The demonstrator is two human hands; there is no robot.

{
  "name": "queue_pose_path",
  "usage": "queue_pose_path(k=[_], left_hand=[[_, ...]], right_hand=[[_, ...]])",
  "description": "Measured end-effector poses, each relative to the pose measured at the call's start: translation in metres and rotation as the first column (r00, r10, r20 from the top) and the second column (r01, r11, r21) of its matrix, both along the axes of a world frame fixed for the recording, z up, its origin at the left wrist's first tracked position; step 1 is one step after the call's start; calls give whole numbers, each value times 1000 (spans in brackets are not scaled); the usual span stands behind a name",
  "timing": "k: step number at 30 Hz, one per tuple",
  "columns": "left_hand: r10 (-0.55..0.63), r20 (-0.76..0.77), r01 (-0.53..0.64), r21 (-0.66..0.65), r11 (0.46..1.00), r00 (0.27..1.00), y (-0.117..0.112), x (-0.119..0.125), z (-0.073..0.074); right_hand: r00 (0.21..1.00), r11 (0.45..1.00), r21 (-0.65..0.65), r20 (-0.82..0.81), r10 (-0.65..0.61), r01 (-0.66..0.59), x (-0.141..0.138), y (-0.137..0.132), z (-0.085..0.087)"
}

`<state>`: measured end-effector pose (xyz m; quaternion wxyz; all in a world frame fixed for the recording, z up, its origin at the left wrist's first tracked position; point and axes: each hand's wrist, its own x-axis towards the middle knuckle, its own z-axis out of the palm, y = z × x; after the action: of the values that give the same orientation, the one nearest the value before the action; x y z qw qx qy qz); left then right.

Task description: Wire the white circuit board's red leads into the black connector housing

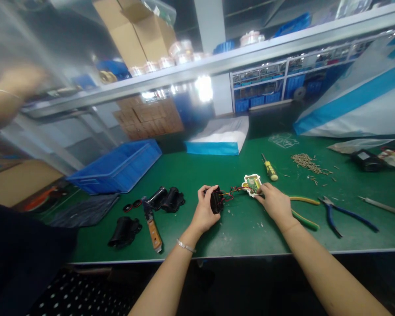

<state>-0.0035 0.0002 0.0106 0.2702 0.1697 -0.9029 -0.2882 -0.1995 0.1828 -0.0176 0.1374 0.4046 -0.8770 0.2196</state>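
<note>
My left hand is wrapped round a black plastic housing near the table's front middle. Red, black and yellow wires run from that housing to a white frame with a green circuit board. The fingers of my right hand pinch the frame's right edge. Beside the right hand lie pliers with yellow-green handles, partly hidden by it. A yellow screwdriver rests just beyond the circuit board.
Blue-handled cutters and a heap of small screws lie right. Black housings, a wooden-handled tool and a blue bin stand left. A white-blue bag lies behind. Another person's blurred arm reaches in at upper left.
</note>
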Motion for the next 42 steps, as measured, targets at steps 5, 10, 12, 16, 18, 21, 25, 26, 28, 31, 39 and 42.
queue_pose_path(k=[5,10,12,16,18,21,25,26,28,31,39,42], left_hand=[[-10,26,11,-9,1000,1000,-1,1,-2],[3,40,-2,-30,1000,999,-4,1,0],[-9,71,11,-26,1000,997,-3,2,2],[-30,106,28,21,999,994,2,4,9],[-11,81,9,28,1000,997,4,4,13],[-34,31,33,12,999,999,7,3,19],[-110,41,110,0,994,993,7,2,25],[-121,55,121,-2,993,991,7,2,25],[-133,86,134,-2,991,987,7,3,26],[-123,131,126,-8,992,984,6,3,28],[171,201,-118,-251,961,965,11,1,29],[305,222,-195,-411,890,926,16,1,32]], right_hand=[[999,999,-9,-34,35,-35,-2,1,-3],[997,998,-9,-47,63,-63,2,1,0],[996,998,-4,-64,63,-64,5,1,0],[995,998,-21,-88,53,-55,7,1,1],[995,998,-33,-85,57,-60,6,2,1],[994,993,-67,-53,92,-95,6,3,3],[996,984,-155,-26,82,-85,4,-2,1],[998,984,-165,-22,61,-63,2,-5,-2],[999,988,-149,2,34,-33,-2,-10,-8],[994,992,-100,79,81,-73,-8,-14,-14],[933,901,-278,40,357,-333,7,-6,4],[884,855,-224,-122,451,-467,16,-4,9]])
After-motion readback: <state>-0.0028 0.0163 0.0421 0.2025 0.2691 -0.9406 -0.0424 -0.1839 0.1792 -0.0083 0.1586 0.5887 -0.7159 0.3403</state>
